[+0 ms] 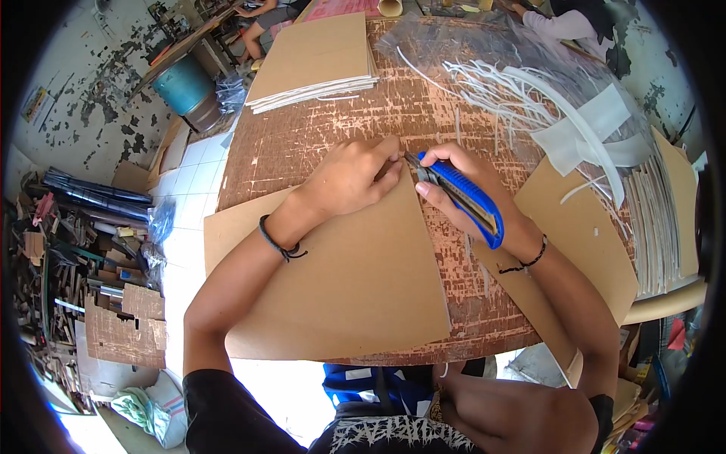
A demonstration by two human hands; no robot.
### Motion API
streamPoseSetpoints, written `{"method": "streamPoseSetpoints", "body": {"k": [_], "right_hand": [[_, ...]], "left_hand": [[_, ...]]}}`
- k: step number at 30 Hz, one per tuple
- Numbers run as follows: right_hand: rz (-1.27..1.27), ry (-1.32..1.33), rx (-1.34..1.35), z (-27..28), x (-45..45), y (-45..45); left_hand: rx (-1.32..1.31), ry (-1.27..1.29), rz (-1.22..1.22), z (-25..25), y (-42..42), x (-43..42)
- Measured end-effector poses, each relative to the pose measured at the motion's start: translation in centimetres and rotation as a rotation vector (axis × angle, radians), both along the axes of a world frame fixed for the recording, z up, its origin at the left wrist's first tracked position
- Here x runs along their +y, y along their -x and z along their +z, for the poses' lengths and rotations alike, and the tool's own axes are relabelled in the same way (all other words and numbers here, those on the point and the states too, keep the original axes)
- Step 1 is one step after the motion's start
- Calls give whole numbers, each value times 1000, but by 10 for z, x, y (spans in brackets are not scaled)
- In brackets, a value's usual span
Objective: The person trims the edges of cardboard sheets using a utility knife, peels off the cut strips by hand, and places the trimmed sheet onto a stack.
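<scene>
Right hand (pixel 491 184): fingers wrapped round cutter (pixel 467 190), probably light, hard, best held mid-handle; left hand (pixel 354 172): curled over board (pixel 340 280), hold unclear; board: likely stiff, light, taken by edges

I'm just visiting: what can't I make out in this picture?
- Head view: the left hand's palm, hidden by its own back.
- Head view: the tip of the blue knife in the right hand, too small to place exactly.
- Head view: the person at top left, upper body cut off by the top edge.
</scene>
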State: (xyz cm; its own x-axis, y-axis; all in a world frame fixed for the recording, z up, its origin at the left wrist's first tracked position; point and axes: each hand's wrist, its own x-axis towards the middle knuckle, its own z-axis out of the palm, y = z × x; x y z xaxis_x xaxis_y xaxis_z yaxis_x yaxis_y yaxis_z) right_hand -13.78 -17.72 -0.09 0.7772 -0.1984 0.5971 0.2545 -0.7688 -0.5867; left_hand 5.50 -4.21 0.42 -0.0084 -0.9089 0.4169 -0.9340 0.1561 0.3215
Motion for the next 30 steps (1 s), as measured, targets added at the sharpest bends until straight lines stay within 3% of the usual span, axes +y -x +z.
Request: {"method": "streamPoseSetpoints", "body": {"k": [13, 30], "right_hand": [[-54, -236, 74, 0, 1, 3], [-71, -146, 93, 3, -1, 4]], "left_hand": [[-55, -11, -10, 3, -2, 4], [-49, 1, -7, 4, 1, 4]]}}
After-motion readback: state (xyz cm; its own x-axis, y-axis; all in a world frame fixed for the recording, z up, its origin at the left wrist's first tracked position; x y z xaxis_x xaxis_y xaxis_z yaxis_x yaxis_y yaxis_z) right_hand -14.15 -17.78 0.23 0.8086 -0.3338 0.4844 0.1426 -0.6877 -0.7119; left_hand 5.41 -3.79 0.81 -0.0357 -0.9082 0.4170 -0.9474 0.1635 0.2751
